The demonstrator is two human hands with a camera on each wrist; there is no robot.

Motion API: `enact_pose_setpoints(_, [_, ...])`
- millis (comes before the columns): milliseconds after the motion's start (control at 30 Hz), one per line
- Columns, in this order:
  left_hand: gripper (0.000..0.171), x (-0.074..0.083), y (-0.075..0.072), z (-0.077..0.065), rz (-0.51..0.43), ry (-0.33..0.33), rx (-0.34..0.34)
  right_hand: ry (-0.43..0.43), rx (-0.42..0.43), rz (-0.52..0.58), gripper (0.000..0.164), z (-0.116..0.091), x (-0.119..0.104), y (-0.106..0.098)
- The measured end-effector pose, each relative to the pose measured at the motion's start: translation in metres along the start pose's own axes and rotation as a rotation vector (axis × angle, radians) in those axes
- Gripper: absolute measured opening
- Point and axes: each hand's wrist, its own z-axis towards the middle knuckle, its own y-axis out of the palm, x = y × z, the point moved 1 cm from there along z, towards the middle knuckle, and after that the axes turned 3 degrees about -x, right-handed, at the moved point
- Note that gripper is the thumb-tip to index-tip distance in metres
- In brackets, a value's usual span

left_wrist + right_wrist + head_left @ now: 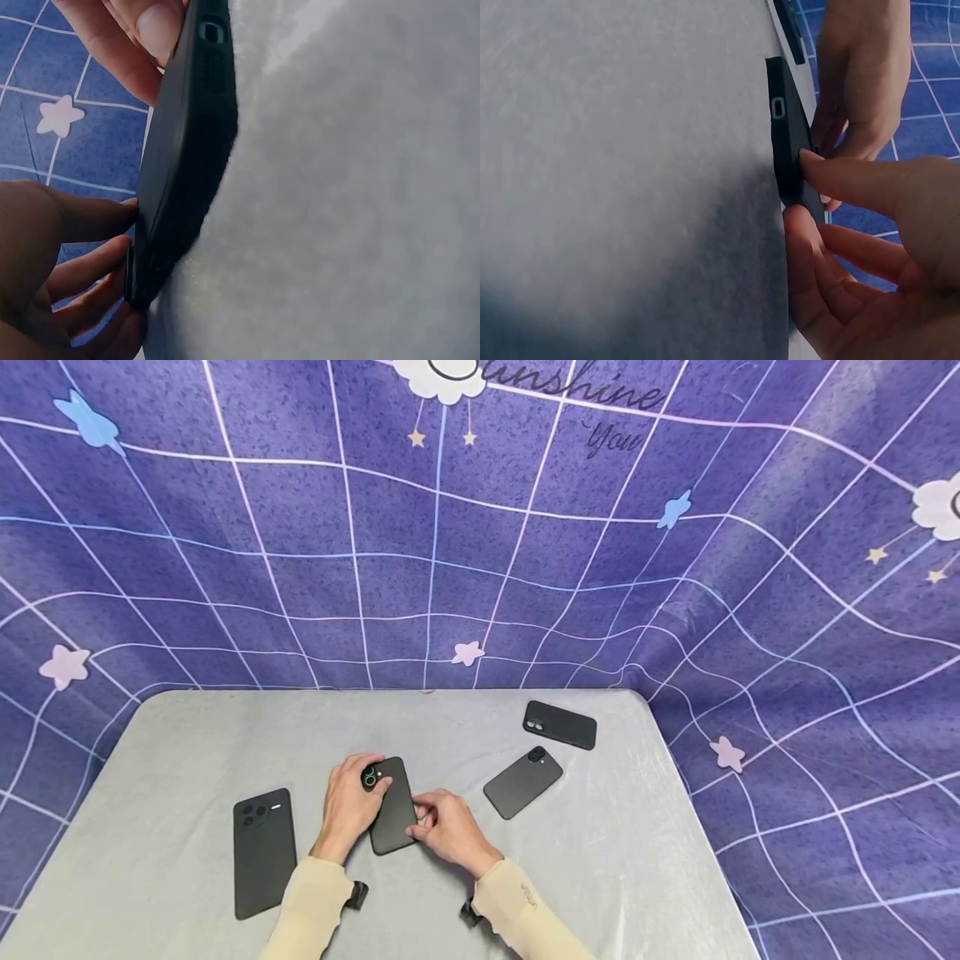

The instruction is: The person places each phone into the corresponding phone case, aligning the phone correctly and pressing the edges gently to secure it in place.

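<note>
A dark phone in a black case (394, 817) is held at the middle of the table, its back facing up and two green-ringed camera lenses at its upper left corner. My left hand (351, 802) grips it along the left side near the lenses, thumb over the back. At the lower right edge, my right hand (455, 833) pinches it between thumb and fingers. The right wrist view shows the case's bottom end (778, 112) with its port opening, and the right thumb pressing on the back. The phone's screen side is hidden.
To the left lies a larger black phone (264, 860) with a camera block. On the right rest a dark grey phone (523, 783) and, behind it, a black phone case (562, 727) with camera openings. A pale cloth covers the table (615, 860); a purple curtain (390, 568) hangs around it.
</note>
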Motion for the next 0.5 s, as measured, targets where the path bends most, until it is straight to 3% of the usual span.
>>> enact_pose_setpoints(267, [0.043, 0.003, 0.000, 0.001, 0.037, -0.084, -0.068, -0.014, -0.059, 0.024, 0.047, -0.003, 0.002, -0.006])
enact_pose_setpoints(500, [0.045, 0.012, 0.000, -0.002, 0.100, -0.080, -0.062, -0.026, -0.118, 0.114, 0.040, -0.014, 0.003, -0.017])
